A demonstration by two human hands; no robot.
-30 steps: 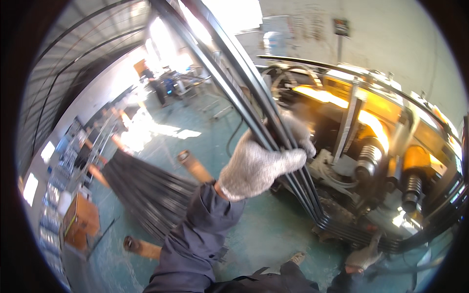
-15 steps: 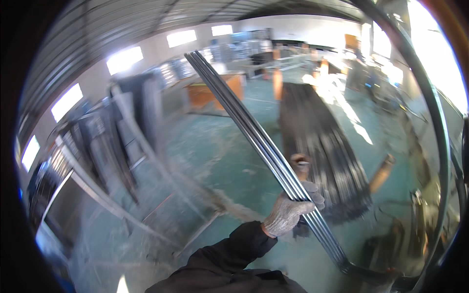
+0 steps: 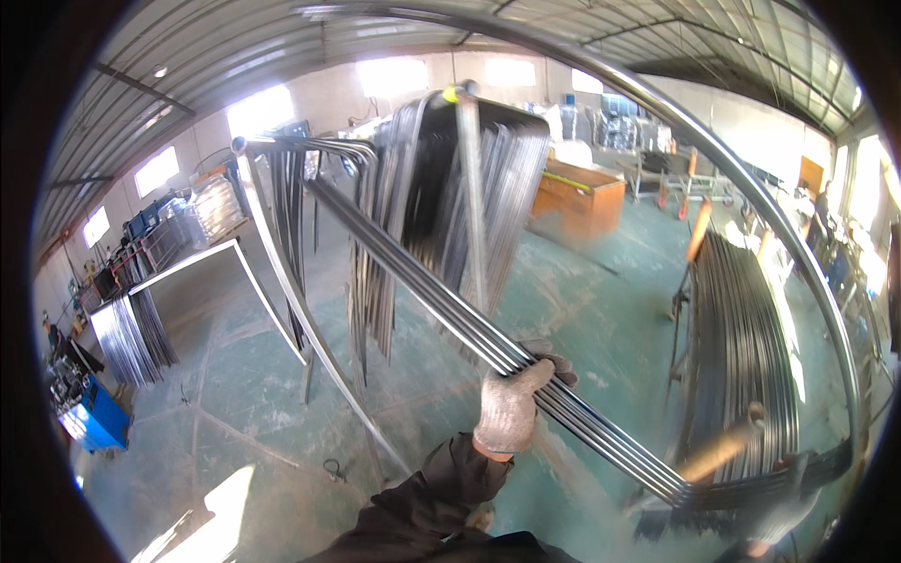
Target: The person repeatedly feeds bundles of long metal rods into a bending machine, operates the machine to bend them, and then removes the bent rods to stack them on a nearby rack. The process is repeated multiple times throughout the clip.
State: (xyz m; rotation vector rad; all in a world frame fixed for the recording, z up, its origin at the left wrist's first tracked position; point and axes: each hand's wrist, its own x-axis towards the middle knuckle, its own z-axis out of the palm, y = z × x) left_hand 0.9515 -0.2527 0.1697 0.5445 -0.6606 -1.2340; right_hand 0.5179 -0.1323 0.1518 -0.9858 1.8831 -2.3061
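My left hand [image 3: 507, 408], in a pale knit glove, is closed around a bundle of several bent metal tubes [image 3: 432, 289]. The bundle slants from upper left to lower right, bends there, and runs on in a big arc [image 3: 751, 174] overhead. At the lower right, near that bend, my right hand [image 3: 784, 514], also gloved and somewhat blurred, is closed on the tubes. The far end of the slanting part reaches in front of a metal rack post [image 3: 267, 220], beside many bent tubes [image 3: 418, 178] hanging on the rack.
More dark tubes lie stacked at the right [image 3: 741, 347], among upright brown posts [image 3: 699, 230]. An orange-brown box [image 3: 587, 202] stands behind the rack. At the left are a lower rack with shiny tubes [image 3: 131, 333] and a blue machine [image 3: 99, 418]. A small dark loop lies on the floor [image 3: 333, 467].
My view has swung left, bringing the tube rack to the middle and the stacked tubes further right. My left hand still grips the bundle; my right hand shows more clearly.
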